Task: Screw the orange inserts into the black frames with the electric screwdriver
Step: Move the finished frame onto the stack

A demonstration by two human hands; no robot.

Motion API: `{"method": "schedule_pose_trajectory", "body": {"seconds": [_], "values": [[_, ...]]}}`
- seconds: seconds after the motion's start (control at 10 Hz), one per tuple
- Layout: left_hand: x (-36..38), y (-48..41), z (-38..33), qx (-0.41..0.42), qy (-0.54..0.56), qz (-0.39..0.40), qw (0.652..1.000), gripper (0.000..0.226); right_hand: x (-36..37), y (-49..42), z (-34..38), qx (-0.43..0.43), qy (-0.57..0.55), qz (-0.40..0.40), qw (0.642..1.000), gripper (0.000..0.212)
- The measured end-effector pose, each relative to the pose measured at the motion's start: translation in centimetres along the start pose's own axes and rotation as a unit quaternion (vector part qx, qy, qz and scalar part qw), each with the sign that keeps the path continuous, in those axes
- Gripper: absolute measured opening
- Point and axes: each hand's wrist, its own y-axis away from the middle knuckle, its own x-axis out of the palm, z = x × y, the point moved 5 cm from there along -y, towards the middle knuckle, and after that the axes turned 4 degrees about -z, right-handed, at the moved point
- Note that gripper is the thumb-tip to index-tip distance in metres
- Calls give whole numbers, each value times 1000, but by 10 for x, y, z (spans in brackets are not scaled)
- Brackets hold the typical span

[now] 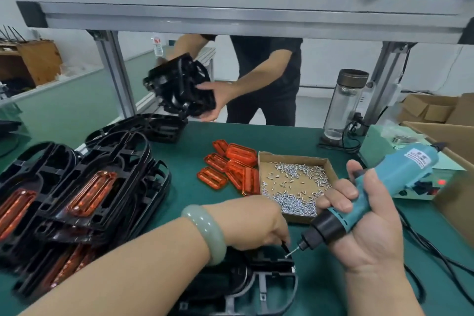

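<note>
A black frame (259, 287) lies on the green table at the bottom centre. My left hand (256, 226) rests on its top edge, fingers curled down onto it. My right hand (369, 226) grips the teal electric screwdriver (379, 187), tilted down to the left. Its bit holds a small screw (291, 253) at the frame's upper corner. Loose orange inserts (230, 169) lie in the table's middle. Whether an insert sits in this frame is hidden by my arm.
A stack of black frames with orange inserts (77, 195) fills the left. A cardboard tray of screws (295, 182) sits beside the loose inserts. Across the table a person holds several black frames (179, 84). A glass bottle (343, 105), a power unit (420, 187) and its cables stand right.
</note>
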Motion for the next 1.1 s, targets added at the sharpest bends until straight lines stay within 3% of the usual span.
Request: {"method": "schedule_pose_trajectory", "body": {"seconds": [0.4,0.8,1.0,1.1], "values": [[7,-5,-5,-10,-38,-112,993,19,0,0,-2,5,17,-4,1000,17],[13,-3,3,-52,-56,-125,989,26,-1,-1,-6,7,23,-13,1000,17],[-4,16,1,-30,8,-197,980,31,-2,-1,-7,10,22,-9,1000,17],[-22,22,23,-93,75,-271,955,30,-3,-3,-7,9,23,-9,1000,16]]}}
